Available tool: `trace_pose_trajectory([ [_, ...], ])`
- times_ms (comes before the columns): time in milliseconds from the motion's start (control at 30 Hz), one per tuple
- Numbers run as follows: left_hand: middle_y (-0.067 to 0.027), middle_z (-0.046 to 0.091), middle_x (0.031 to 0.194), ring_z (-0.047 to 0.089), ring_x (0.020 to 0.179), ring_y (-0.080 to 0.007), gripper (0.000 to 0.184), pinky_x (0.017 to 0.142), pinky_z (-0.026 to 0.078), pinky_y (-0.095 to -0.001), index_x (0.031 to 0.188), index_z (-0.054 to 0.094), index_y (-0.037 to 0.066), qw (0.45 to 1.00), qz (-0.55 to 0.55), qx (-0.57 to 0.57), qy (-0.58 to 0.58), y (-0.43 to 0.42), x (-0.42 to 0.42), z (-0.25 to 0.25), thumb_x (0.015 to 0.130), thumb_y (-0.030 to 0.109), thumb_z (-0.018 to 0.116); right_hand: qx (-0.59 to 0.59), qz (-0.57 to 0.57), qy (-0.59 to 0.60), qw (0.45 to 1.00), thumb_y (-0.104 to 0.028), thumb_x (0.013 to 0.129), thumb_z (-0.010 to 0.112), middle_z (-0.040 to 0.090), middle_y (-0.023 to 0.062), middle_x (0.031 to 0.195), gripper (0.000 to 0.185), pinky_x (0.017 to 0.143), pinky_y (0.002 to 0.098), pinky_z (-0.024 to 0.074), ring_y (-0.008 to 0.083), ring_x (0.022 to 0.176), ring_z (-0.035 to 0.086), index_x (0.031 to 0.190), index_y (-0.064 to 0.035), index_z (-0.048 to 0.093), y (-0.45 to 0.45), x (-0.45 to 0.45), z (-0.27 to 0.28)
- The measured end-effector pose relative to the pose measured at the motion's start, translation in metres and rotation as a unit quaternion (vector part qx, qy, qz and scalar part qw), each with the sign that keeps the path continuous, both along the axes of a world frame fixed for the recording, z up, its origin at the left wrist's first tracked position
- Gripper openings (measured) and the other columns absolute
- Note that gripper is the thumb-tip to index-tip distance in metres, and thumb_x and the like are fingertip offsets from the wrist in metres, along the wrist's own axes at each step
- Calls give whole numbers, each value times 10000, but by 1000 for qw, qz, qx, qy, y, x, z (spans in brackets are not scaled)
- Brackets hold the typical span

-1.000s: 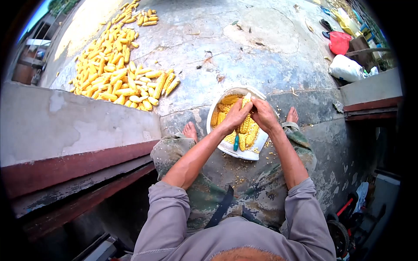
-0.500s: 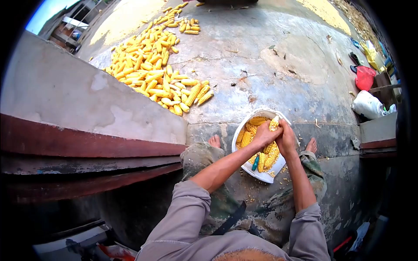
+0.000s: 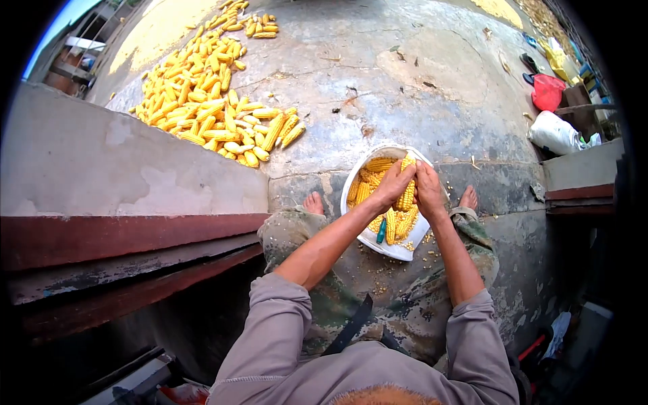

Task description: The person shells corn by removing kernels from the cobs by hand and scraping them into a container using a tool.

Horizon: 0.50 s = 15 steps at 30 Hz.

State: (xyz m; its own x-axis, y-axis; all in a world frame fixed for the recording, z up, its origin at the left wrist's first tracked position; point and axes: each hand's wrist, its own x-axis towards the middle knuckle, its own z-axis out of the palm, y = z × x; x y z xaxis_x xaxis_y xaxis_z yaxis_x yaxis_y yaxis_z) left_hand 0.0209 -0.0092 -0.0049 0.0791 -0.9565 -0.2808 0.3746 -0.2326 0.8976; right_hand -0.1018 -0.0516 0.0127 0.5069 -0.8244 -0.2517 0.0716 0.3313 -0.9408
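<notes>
A yellow ear of corn [image 3: 406,197] stands between my two hands, over a white bucket [image 3: 405,254]. My left hand [image 3: 394,186] is closed round its left side. My right hand [image 3: 427,190] presses on the right side, fingers curled against it; some fingertips are hidden. Below them the bucket holds several more corn cobs [image 3: 363,194] and loose kernels [image 3: 370,177]. A tool with a green handle [image 3: 382,231] lies on the cobs near the bucket's front; its working end is not clear to see.
A large heap of corn ears [image 3: 196,101] lies on the concrete floor at the upper left, past a low wall [image 3: 135,162]. Bare feet flank the bucket. Scattered kernels lie by it. A red bag [image 3: 547,92] and a white sack [image 3: 555,133] lie at the right.
The view has shifted, so the whole scene sits further left and higher. Both hands still hold the ear of corn over the bucket, and more of its side shows between them.
</notes>
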Motion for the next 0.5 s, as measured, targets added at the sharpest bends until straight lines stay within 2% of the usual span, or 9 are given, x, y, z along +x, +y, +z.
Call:
trace_pose_trajectory([
  [67, -49, 594, 913, 595, 627, -98, 330, 483, 521, -239, 1168, 526, 38, 996, -15, 38, 73, 6, -1, 28, 1016, 331, 532, 19, -53, -35, 998, -283, 1078, 438, 517, -49, 692, 343, 410, 202, 360, 27, 476, 421, 1181, -2, 605, 2, 6, -7],
  [133, -34, 583, 850, 597, 617, -101, 318, 486, 535, -251, 1126, 525, 48, 997, -13, 53, 60, 5, -3, 23, 1000, 337, 571, 70, -64, -55, 994, -236, 1045, 444, 479, -47, 643, 317, 396, 208, 336, 40, 456, 391, 1190, -1, 600, -3, 4, -11],
  [200, -67, 611, 811, 605, 563, -124, 294, 463, 522, -261, 1094, 517, 27, 999, -13, 28, 36, 3, -4, 15, 986, 292, 582, 83, -86, -55, 991, -256, 1011, 454, 496, -23, 637, 299, 389, 217, 356, 58, 454, 414, 1078, -23, 630, -5, 5, -4],
  [267, -64, 606, 787, 601, 545, -125, 309, 461, 520, -261, 1111, 512, 20, 1000, -6, 21, 19, 2, -4, 20, 984, 290, 591, 138, -97, -111, 979, -294, 1018, 480, 494, -20, 632, 291, 391, 213, 366, 61, 459, 428, 980, -48, 631, -8, 6, -9],
  [300, -64, 606, 779, 603, 545, -126, 300, 458, 517, -265, 1104, 515, 14, 999, 3, 30, 19, 1, -3, 20, 981, 274, 598, 140, -100, -108, 979, -294, 1018, 480, 494, -20, 632, 291, 391, 213, 366, 61, 459, 428, 980, -48, 631, -7, 6, -5],
  [367, -75, 611, 777, 608, 547, -143, 301, 462, 515, -288, 1107, 520, -10, 999, 12, 27, -27, -1, -3, 20, 960, 234, 616, 112, -53, -69, 990, -335, 1029, 510, 507, -26, 646, 302, 400, 214, 374, 61, 470, 444, 917, -76, 617, -6, 7, 4],
  [500, -111, 637, 787, 631, 560, -174, 318, 475, 519, -316, 1114, 522, -43, 994, 32, 38, -100, 2, -4, 12, 920, 186, 629, 46, 22, -27, 998, -349, 1038, 534, 515, -51, 687, 306, 424, 214, 382, 49, 515, 471, 892, -91, 612, -5, 4, 2],
])
